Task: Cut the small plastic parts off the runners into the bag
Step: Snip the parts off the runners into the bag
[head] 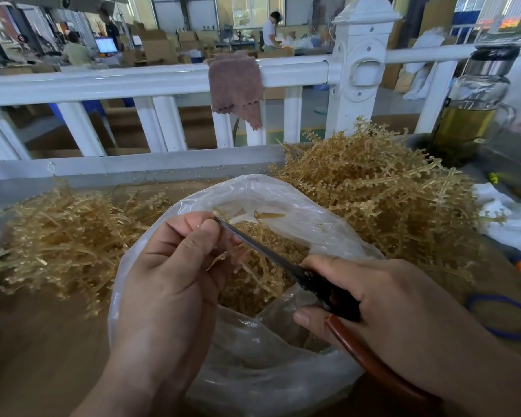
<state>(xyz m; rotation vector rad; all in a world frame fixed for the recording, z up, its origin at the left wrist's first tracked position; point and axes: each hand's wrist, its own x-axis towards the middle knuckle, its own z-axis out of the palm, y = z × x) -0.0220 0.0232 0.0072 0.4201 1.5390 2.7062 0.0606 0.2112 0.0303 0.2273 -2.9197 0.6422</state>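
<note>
My left hand (175, 266) pinches a tan plastic runner (241, 260) over the mouth of a clear plastic bag (283, 200). My right hand (382, 302) grips scissors (271, 254) with a dark blade and red-brown handles; the blade tip reaches my left fingertips. Small tan parts lie inside the bag under the blade. A tall heap of runners (373, 188) stands at the right, and a flatter heap (63, 236) lies at the left on the wooden table.
A white railing (163, 82) with a brown cloth (236, 85) draped over it runs behind the table. A glass bottle (472, 106) of yellowish liquid stands at the back right. White plastic (512, 218) and a blue cord (494, 299) lie at the right.
</note>
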